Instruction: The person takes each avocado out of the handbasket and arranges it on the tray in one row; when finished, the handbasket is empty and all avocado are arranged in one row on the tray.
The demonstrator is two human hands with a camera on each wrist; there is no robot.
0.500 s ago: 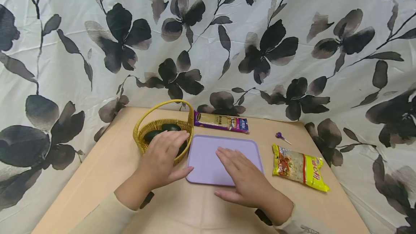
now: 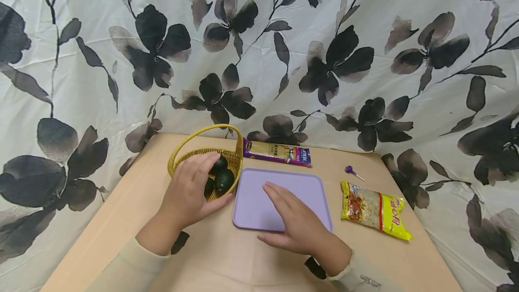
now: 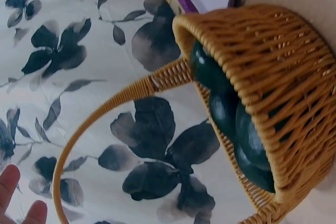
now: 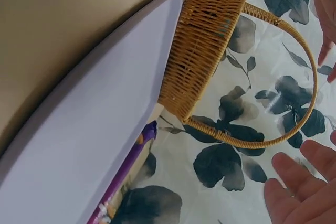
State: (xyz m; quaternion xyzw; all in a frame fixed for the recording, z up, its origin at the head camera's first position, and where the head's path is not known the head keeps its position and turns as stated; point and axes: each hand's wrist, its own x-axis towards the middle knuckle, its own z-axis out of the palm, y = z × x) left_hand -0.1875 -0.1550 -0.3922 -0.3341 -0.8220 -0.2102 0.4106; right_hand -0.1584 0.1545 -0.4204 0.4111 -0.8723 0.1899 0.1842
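Observation:
My left hand (image 2: pixel 184 195) is held in front of the yellow wicker basket (image 2: pixel 175 153), overlapping it in the head view, with thumb and fingers spread apart and nothing between them. Inside the basket lie several dark green avocados (image 2: pixel 224 180); the left wrist view shows them bunched below the rim. My right hand (image 2: pixel 298 222) hovers at the front of the lilac tray (image 2: pixel 263 202), fingers extended and thumb apart, holding nothing. No object rests on the visible part of the tray.
Behind the tray lies a purple packet of noodles (image 2: pixel 277 152). To the right are a purple-wrapped lollipop (image 2: pixel 351 171) and a yellow food packet (image 2: pixel 373 208). A floral cloth (image 2: pixel 259 80) hangs behind the table (image 2: pixel 243 260); the basket's tall handle (image 2: pixel 194 133) arches upward.
My left hand has shifted left and toward me, uncovering more of the avocados. My right hand has moved slightly left. The objects on the table stay in place.

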